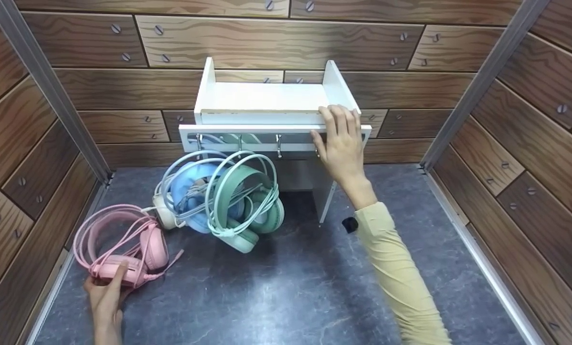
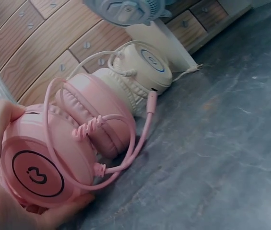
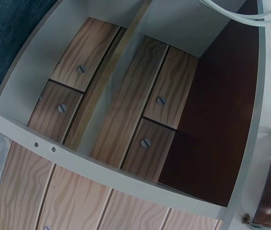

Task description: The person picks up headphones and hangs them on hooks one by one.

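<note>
My left hand (image 1: 106, 297) grips pink headphones (image 1: 154, 247) by one ear cup, low at the left. Their cable is wound in loops around them. White headphones (image 2: 149, 64) lie just beyond the pink pair, beside the foot of a white rack (image 1: 267, 96). Blue headphones (image 1: 180, 189) and green headphones (image 1: 231, 191) hang from hooks on the rack's front rail. At the right end of that rail (image 1: 257, 128), my right hand (image 1: 342, 146) rests with its fingers over the top. The right wrist view shows the rack's frame but not the hand.
A bare hook (image 1: 279, 146) stands on the rail right of the green headphones. Wood-patterned walls (image 1: 276, 43) enclose the dark marbled floor (image 1: 276, 297) at the back and both sides. A small black object (image 1: 349, 224) shows beside the right sleeve.
</note>
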Tool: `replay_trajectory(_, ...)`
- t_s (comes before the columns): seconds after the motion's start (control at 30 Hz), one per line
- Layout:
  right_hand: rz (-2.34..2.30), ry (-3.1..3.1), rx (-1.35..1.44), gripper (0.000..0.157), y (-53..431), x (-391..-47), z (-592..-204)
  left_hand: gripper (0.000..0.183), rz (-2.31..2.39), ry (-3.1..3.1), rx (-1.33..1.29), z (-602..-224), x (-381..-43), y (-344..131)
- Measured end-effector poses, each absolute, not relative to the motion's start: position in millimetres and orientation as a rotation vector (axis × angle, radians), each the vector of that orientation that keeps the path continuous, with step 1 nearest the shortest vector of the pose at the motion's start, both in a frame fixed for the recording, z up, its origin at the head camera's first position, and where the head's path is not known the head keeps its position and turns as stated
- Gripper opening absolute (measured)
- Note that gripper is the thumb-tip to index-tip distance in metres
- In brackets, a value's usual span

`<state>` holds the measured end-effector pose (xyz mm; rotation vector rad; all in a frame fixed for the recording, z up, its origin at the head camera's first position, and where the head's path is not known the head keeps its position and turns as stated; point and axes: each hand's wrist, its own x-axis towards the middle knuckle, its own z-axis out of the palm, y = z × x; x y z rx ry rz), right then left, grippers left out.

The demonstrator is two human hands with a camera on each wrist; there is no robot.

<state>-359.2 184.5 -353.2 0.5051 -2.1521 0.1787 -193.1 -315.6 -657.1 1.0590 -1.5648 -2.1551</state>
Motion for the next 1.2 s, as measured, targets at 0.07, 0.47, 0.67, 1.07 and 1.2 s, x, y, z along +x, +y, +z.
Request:
replay_trajectory(0.07,0.177,-2.151,0.508,0.049,185,-359,-353,0.111,-2.116,-1.615,1.065,-654,-189,-312)
replay_trajectory(0.47,0.174,-2.153,0.501,0.048,186,-359,-356,0.105,-2.113,-1.551,1.006,-644,-172,-298)
replay_trajectory(0.67,0.176,-2.141,0.498,0.049,187,-359,-356,0.104,-2.097,-1.561,1.028,-639,-171,-294)
replay_trajectory(1.07,0.182,-2.135,0.506,0.048,183,-360,-354,0.090,-2.136,-1.317,0.876,-657,-161,-292)
replay_trajectory(1.2,0.185,-2.131,0.507,0.048,184,-360,-354,0.086,-2.122,-1.338,0.847,-634,-152,-279)
